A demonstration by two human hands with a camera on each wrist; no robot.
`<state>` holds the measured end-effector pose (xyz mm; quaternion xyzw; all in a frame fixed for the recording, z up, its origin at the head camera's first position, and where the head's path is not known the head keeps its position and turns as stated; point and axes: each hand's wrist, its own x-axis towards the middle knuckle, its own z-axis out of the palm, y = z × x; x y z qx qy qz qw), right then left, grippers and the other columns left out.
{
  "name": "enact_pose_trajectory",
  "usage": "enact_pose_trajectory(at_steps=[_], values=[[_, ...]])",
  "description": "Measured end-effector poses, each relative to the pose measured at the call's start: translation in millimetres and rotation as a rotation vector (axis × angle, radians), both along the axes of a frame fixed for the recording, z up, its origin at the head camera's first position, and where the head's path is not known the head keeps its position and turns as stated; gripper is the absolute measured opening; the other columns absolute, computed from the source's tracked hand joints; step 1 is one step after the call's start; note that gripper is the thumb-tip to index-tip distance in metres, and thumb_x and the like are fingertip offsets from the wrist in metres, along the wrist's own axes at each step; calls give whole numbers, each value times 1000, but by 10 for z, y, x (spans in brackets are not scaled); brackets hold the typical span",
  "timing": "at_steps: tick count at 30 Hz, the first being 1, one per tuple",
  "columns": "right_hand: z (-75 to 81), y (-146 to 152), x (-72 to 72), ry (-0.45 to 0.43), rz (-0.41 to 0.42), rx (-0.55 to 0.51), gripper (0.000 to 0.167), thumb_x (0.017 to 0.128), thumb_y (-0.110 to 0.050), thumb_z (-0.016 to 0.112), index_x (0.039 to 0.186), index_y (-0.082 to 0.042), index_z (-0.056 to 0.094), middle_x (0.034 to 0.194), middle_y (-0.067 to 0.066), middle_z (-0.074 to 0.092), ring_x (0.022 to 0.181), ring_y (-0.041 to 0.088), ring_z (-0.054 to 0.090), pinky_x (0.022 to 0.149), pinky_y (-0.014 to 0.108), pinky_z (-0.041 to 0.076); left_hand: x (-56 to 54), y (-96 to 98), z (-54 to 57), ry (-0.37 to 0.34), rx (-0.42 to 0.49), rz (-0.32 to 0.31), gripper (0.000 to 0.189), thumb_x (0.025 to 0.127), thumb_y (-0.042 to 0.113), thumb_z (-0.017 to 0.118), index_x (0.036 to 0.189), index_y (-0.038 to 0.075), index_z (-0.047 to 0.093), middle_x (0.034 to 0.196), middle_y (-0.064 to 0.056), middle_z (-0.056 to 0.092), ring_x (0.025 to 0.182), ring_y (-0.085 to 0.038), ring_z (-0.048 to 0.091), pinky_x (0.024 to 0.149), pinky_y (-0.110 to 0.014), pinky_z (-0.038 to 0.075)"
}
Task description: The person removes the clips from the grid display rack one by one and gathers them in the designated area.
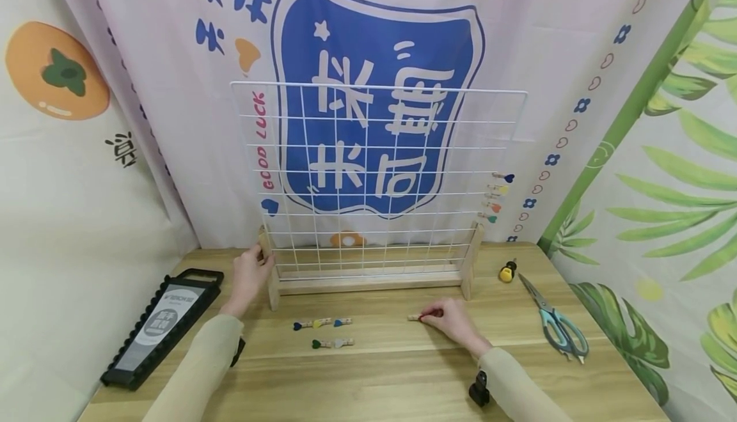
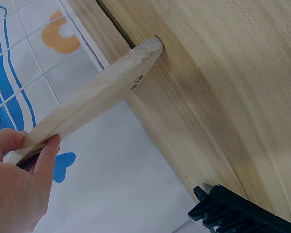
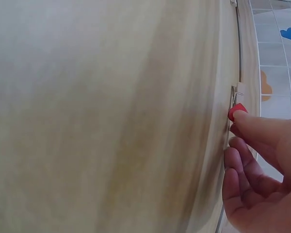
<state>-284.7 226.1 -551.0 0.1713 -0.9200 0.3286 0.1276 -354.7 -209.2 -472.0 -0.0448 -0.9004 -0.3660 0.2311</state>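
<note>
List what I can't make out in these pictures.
Head view: one end of the red clip, covered by the right hand's grip.
Head view: fine print on the label of the black ridged object, too small.
Left wrist view: most of that object, cut off by the frame's edges.

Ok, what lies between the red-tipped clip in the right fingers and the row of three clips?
In the head view, only bare tabletop separates the red-tipped clip from the row of three clips.
</note>
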Motion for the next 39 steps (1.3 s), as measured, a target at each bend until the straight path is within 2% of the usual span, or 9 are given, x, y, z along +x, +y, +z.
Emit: enact_pose_trajectory(at_steps=[5, 10, 14, 17, 23, 26, 32, 35, 39], values=[[77, 31, -3, -59, 24, -53, 11, 81, -9, 79, 91, -3, 77, 84, 8, 77, 70, 3, 63, 61, 17, 50, 1, 0, -8, 0, 0, -14, 13, 93, 4, 60, 92, -8, 63, 99, -34, 70, 94, -48, 69, 78, -54, 58], [376, 116, -18, -136, -16, -115, 18, 86, -6, 74, 101, 4, 73, 95, 18, 76, 78, 19, 71, 67, 18, 56, 12, -1, -11, 4, 4, -11, 12, 92, 3, 61, 93, -9, 63, 99, -35, 70, 92, -48, 69, 78, -54, 58], [825, 247, -3, -131, -86, -182, 26, 89, -12, 72, 111, 1, 70, 106, 19, 74, 89, 26, 72, 74, 17, 57, 19, -3, -5, -5, 14, -14, 14, 93, 3, 61, 95, -10, 63, 102, -35, 69, 94, -48, 69, 79, -54, 58], [1213, 380, -6, -54, -135, -236, 30, 91, -15, 71, 117, -1, 68, 113, 20, 73, 96, 25, 72, 78, 14, 55, 21, -4, 3, -10, 19, -13, 15, 93, 3, 61, 97, -11, 63, 103, -36, 69, 95, -49, 68, 80, -54, 58], [1933, 624, -30, 129, -291, -349, 35, 93, -25, 70, 121, -4, 67, 122, 19, 69, 89, -8, 63, 78, 5, 49, 20, -5, -5, -12, 18, -16, 13, 93, 3, 60, 95, -10, 63, 101, -35, 69, 93, -48, 69, 78, -53, 58], [2187, 733, -68, 194, -403, -409, 38, 93, -31, 70, 122, -7, 67, 123, 15, 70, 87, -14, 58, 78, 3, 48, 25, 0, -14, -7, 16, -20, 13, 93, 3, 60, 95, -10, 62, 100, -35, 69, 92, -47, 69, 76, -52, 59], [2400, 930, -238, 232, -530, -431, 45, 91, -41, 69, 124, -10, 67, 125, 13, 69, 86, -15, 56, 79, 3, 47, 45, 3, -2, 2, 18, -11, 12, 93, 3, 62, 89, -8, 61, 98, -34, 70, 91, -47, 69, 75, -51, 59], [2427, 979, -288, 177, -509, -363, 50, 92, -47, 66, 126, -10, 66, 123, 10, 70, 85, -15, 54, 75, 4, 46, 49, -2, 5, 3, 16, -9, 12, 92, 4, 62, 89, -7, 60, 97, -34, 70, 90, -47, 69, 74, -51, 59], [2426, 1012, -342, 157, -441, -330, 49, 93, -45, 66, 124, -7, 67, 99, -15, 69, 80, -11, 55, 67, 7, 45, 57, 0, 13, 2, 15, -12, 12, 92, 3, 62, 89, -8, 61, 97, -34, 70, 88, -46, 69, 73, -50, 59]])
